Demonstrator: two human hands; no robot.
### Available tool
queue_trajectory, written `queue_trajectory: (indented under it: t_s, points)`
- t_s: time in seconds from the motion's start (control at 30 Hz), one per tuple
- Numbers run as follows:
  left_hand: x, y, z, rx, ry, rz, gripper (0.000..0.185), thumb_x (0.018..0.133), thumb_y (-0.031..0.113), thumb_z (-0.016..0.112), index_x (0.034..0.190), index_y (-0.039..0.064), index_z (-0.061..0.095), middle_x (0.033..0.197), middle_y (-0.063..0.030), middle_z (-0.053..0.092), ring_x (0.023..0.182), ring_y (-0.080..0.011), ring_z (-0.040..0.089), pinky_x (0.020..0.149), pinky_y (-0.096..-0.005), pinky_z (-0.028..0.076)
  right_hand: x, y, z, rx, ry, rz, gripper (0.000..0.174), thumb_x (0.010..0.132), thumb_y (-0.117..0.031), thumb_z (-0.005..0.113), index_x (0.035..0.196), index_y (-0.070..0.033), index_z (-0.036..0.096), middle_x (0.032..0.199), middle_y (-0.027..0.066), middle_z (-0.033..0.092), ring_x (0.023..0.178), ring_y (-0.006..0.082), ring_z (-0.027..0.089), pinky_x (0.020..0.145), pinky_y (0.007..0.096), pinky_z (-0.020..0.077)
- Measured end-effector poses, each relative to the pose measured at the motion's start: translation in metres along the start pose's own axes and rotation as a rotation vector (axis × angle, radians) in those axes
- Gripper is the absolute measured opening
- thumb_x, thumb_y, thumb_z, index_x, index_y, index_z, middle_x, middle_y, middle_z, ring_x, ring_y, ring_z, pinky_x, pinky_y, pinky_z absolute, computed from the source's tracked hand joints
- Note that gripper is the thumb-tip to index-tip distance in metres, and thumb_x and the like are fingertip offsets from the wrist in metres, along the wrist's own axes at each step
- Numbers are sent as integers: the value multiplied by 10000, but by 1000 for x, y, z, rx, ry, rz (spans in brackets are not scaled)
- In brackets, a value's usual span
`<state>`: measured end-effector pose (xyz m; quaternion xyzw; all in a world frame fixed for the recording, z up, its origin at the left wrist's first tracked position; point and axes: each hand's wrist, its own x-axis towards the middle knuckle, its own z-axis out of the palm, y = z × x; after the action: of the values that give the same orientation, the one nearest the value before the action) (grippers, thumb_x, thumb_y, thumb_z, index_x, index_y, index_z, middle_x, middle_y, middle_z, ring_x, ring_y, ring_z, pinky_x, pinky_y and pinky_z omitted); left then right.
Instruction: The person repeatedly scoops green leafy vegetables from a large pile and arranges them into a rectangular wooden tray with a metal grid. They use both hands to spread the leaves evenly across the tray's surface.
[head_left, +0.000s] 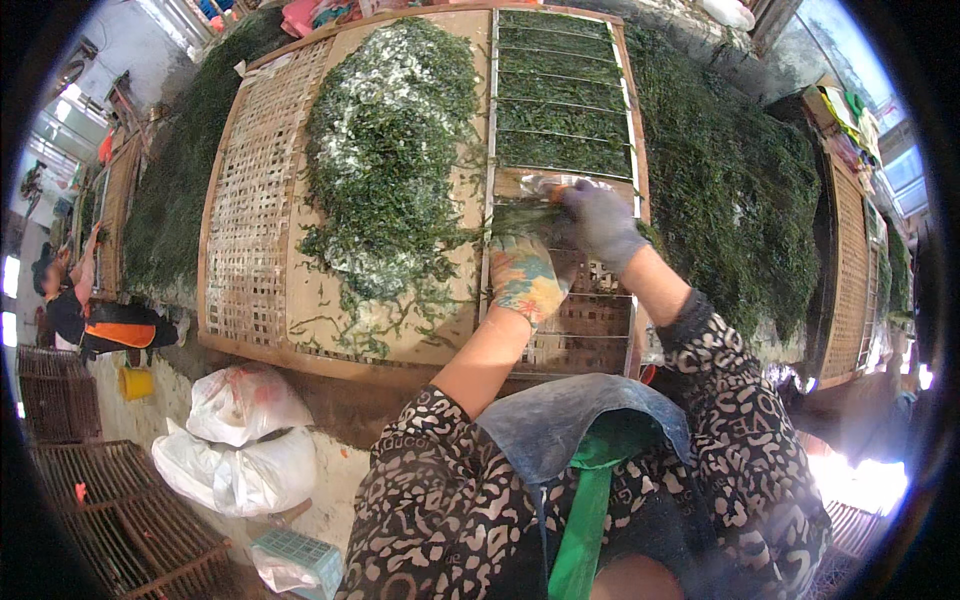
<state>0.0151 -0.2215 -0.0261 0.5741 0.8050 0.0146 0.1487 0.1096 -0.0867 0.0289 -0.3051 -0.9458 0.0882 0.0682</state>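
Observation:
My left hand (528, 276), in a colourful patterned glove, lies over a section of a slatted metal frame (636, 180) and touches dark green strands, seemingly seaweed or leaves. Close beside it, my right hand (604, 221), in a grey-purple glove, is at the frame's right half; something clear and orange shows at its fingers, blurred. The upper sections of the frame hold an even green layer (562, 112). To the left, a green heap (397, 150) dusted with white powder rests on a tan board (465, 322). Below my hands, woven mesh shows between the bars.
Large green piles (727, 180) flank the work surface on both sides. A woven lattice panel (251, 202) borders the board. At lower left are white sacks (240, 472), a teal plastic basket (296, 559), slatted racks (127, 510) and a yellow bucket (135, 382). A co-worker (82, 307) is at far left.

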Motion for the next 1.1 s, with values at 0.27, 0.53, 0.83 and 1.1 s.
queue_trajectory:
  t_s: [0.27,0.53,0.83,1.1]
  points:
    - [-10,2,-9,67,133,-5,822,912,675,477,1386,8,553,1316,-208,567,1252,-366,546,1119,-538,338,-54,32,-20,665,121,37,387,836,-329,780,1147,-114,697,1110,138,713,978,360,698,861,422,560]
    - [-11,-26,-2,-331,780,288,404,1004,340,540,1333,114,604,1361,-120,630,1277,-270,571,1160,-551,268,-16,-17,49,231,108,-59,242,925,-181,582,1131,-186,710,1078,131,679,1047,352,669,867,459,544]
    - [-10,19,-28,68,376,325,724,992,578,423,1481,47,480,1577,-155,409,1480,-307,345,1212,-506,205,-96,99,-32,144,72,196,596,783,-303,764,1323,-128,583,1219,137,631,1163,355,601,991,464,504]
    - [37,83,3,47,251,548,757,900,589,545,1449,74,467,1511,-169,450,1431,-344,373,1186,-456,283,-61,71,-25,3,-23,185,211,909,-160,594,1092,-77,662,959,146,730,931,363,714,775,463,571]
